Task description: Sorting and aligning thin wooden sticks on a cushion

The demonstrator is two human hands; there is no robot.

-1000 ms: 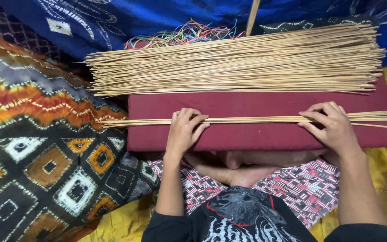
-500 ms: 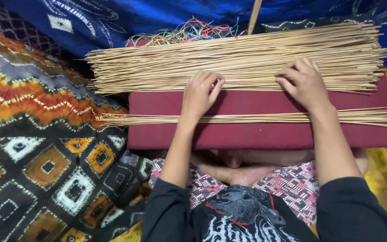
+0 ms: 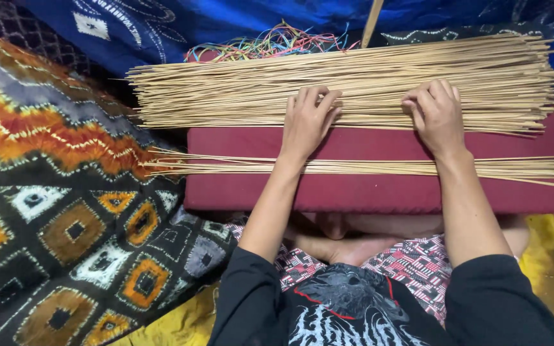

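The big pile of thin sticks lies across the far edge of the red cushion. The left hand and right hand rest flat on it, fingers loosely spread, pinching nothing. A smaller bundle lies nearer.

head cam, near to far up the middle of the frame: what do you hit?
Black printed shirt → patterned red-and-white cloth on the lap → maroon cushion → thin row of sticks → large pile of sticks → coloured strings → blue cloth.
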